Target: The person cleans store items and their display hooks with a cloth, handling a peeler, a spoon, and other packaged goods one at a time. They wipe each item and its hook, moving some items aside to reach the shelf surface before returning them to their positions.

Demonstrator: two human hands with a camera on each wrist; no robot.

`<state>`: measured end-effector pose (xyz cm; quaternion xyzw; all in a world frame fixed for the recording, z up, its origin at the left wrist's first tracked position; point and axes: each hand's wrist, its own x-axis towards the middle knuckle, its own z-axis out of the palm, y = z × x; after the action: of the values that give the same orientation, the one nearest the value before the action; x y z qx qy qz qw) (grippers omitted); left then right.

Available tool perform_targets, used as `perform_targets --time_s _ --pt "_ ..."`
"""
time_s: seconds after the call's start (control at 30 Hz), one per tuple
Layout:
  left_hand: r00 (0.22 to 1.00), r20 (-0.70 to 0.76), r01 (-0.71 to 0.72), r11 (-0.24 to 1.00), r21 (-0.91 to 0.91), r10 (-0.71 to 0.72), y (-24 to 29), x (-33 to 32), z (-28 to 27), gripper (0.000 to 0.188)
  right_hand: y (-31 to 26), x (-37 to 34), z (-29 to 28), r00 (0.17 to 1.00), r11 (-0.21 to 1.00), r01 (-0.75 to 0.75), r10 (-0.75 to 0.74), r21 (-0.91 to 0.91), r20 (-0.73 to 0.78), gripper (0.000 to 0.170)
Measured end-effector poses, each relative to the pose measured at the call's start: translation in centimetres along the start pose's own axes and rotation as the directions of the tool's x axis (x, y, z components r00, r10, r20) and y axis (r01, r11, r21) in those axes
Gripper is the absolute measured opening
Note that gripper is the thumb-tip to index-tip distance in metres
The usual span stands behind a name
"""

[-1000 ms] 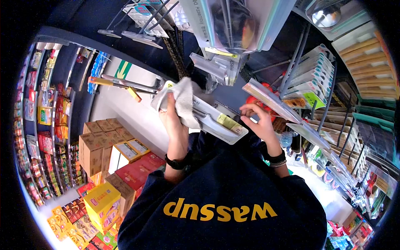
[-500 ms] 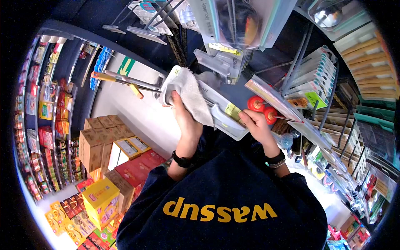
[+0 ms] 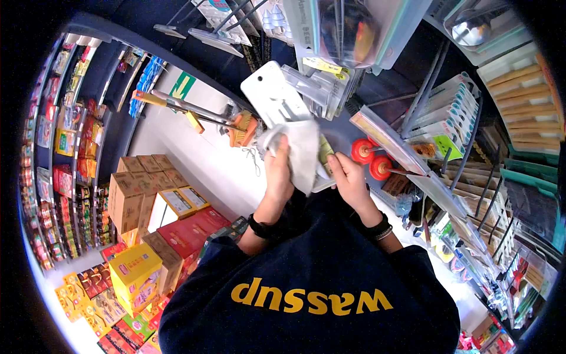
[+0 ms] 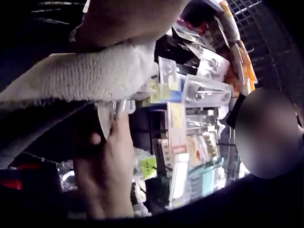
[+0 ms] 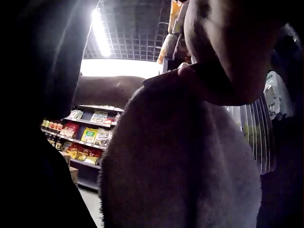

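In the head view my left hand (image 3: 278, 180) grips a light grey cloth (image 3: 303, 150) against a long flat display pack (image 3: 271, 88), its thumb over the cloth. The pack has a white backing with a hang hole at its top end, and a knife-like tool lies under its clear cover. At the pack's lower end my right hand (image 3: 352, 184) pinches the edge between thumb and fingers. The cloth hides the middle of the pack. Ribbed cloth (image 4: 109, 71) hangs between the hands in the left wrist view, and it fills much of the right wrist view.
Packs on hooks (image 3: 330, 88) hang just in front of the hands. Red plungers (image 3: 380, 167) and racks of wooden-handled goods (image 3: 519, 94) stand to the right. Long-handled brushes (image 3: 242, 127) are to the left, with stacked cartons (image 3: 138, 194) lower down.
My right hand, apart from the pack at first, has come in and pinches its lower end. The cloth has slid down the pack with my left hand, baring the top. The pack stands steeper.
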<state>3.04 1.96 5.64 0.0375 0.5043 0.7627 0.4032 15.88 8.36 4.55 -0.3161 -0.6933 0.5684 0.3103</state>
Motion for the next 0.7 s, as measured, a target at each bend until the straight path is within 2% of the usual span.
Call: perform_targets --time_s 0.07,0.13,0.17,0.2,0.27,0.4,0.47,0.53,0.67,0.7 --pt "0.987 -0.092 -0.131 0.991 -0.021 0.129 0.0 2.0 -1.7 0.034 -0.3 -0.3 -0.4 0.998 0.997 0.004 0.001 -0.073 0.069 0.021" --pt "0.972 -0.198 -0.148 0.986 -0.079 0.129 2.3 2.3 -1.3 0.033 0.2 -0.8 -0.3 0.981 0.977 0.140 -0.114 -0.163 0.155 0.022" --pt "0.957 -0.161 -0.256 0.963 -0.077 0.242 2.2 3.4 -2.6 0.032 0.4 -1.2 -0.4 0.975 0.974 0.140 -0.104 -0.177 0.199 0.021" --pt "0.966 -0.151 -0.228 0.966 -0.120 0.209 3.1 3.2 -2.4 0.031 0.5 -1.5 -0.3 0.972 0.979 0.140 -0.106 -0.150 0.210 0.021" --pt "0.943 -0.172 -0.307 0.945 -0.109 0.286 3.1 3.4 -2.1 0.031 0.4 -1.9 -0.4 0.970 0.977 0.150 -0.117 -0.149 0.212 0.022" --pt "0.940 -0.233 -0.287 0.948 -0.137 0.251 1.8 3.0 -1.5 0.030 0.1 -1.9 -0.5 0.980 0.985 0.130 -0.111 -0.113 0.168 0.023" --pt "0.920 -0.328 -0.252 0.965 -0.076 0.215 1.0 2.0 0.1 0.031 0.1 -2.0 -0.4 0.981 0.974 0.173 -0.156 -0.149 0.117 0.014" --pt "0.911 -0.288 -0.321 0.946 -0.042 0.296 0.7 0.3 1.7 0.031 0.2 -2.0 -0.4 0.981 0.979 0.159 -0.142 -0.129 0.131 0.015" --pt "0.899 -0.374 -0.233 0.972 0.030 0.227 -1.3 -1.6 1.4 0.035 -0.5 -1.0 -0.2 0.983 0.987 0.146 -0.136 -0.072 0.122 0.019" --pt "0.886 -0.370 -0.289 0.957 0.030 0.279 -1.3 -2.3 2.4 0.033 -0.6 -0.9 -0.1 0.987 0.988 0.122 -0.111 -0.094 0.114 0.020"
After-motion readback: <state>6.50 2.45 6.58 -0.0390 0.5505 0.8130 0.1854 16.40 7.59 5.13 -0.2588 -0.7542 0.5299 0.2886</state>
